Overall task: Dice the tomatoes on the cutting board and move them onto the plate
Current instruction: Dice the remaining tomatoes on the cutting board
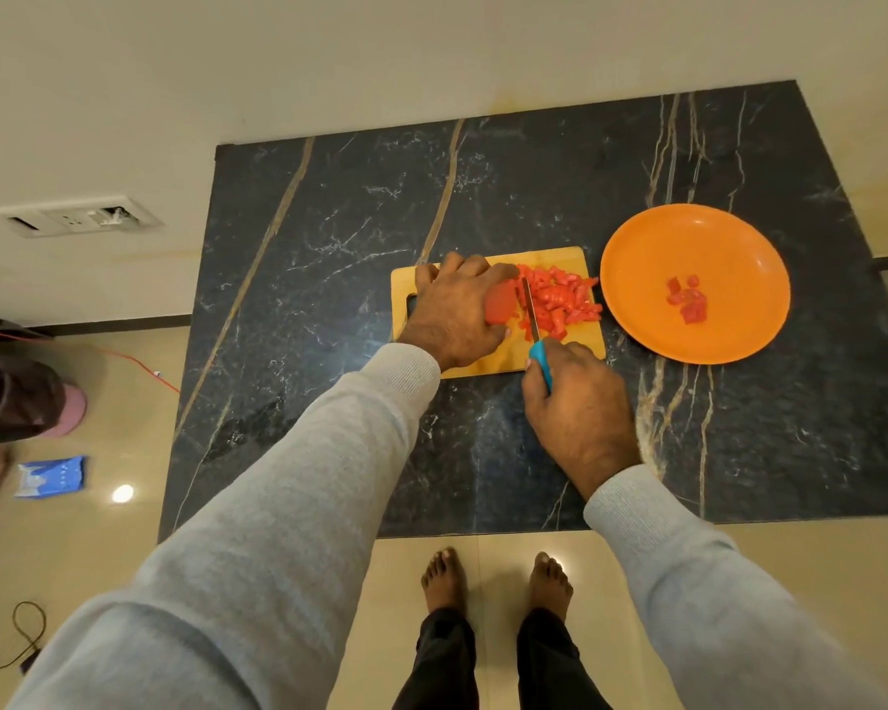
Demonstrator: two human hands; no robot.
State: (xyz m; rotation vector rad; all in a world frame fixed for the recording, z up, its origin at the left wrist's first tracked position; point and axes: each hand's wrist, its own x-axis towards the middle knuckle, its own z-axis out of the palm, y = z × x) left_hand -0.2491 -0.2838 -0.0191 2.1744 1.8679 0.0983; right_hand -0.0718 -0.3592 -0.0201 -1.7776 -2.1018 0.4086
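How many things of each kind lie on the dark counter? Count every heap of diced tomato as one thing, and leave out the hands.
Board: 1
Plate: 1
Knife: 1
Uncut tomato chunk: 1
Diced heaps: 2 (board heap, plate heap)
Total: 6

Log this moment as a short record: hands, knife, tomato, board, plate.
left hand: holds the uncut tomato chunk down on the cutting board
right hand: grips the knife by its blue handle
knife: blade down between the tomato chunk and the diced pile
diced pile: on the board's right half
plate: orange, right of the board on the counter; holds a few tomato pieces
stage: dicing unfinished; most pieces not yet on the plate
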